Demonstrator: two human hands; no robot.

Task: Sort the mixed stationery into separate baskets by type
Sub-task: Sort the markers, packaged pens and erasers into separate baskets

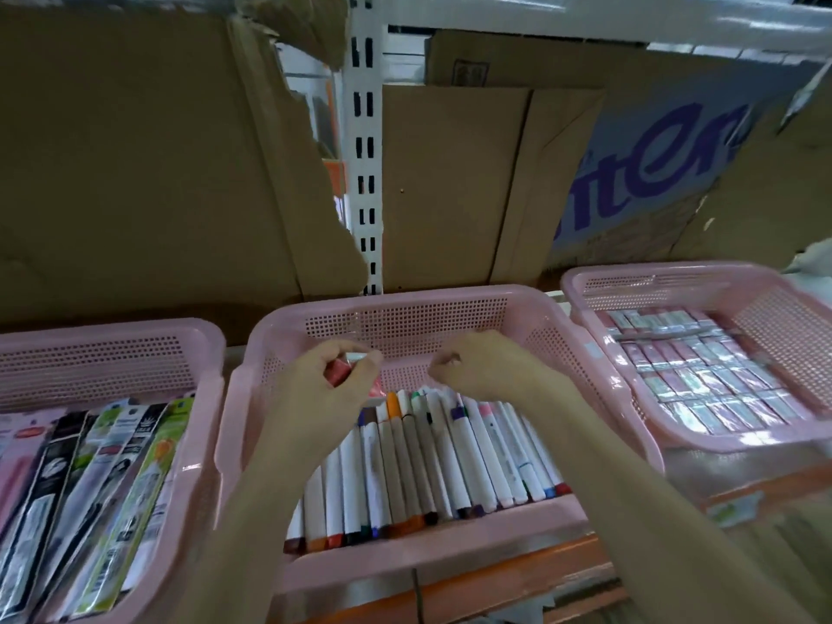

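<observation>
Up over the far end of the middle basket (405,304), the left hand (315,385) has its fingers curled round a small pinkish-red eraser (338,370) in clear wrap, pinched between thumb and fingertips. Just to its right, apart from it, the right hand (486,367) is loosely fisted with the fingertips drawn in; whether anything sits in that grip I cannot tell. Both hands hang above the markers (432,461), white-barrelled with coloured caps, which lie packed side by side across the floor of the middle basket. A second pinkish piece (377,391) shows below the left hand at the markers' far ends, too hidden to name. The left basket (112,335) holds long flat packets (103,479) in green, black and pink wrappers, their print too blurred to read. The right basket (675,272) is filled with neat rows of small wrapped pink-and-white erasers (702,380). All three pink perforated baskets sit in a row on a shelf with an orange front edge (517,565). Behind them stand brown cardboard boxes (135,173) and a white slotted upright (367,150); one box (653,164) at the right carries large purple lettering, partly cut off, of which "iten" can be made out.
</observation>
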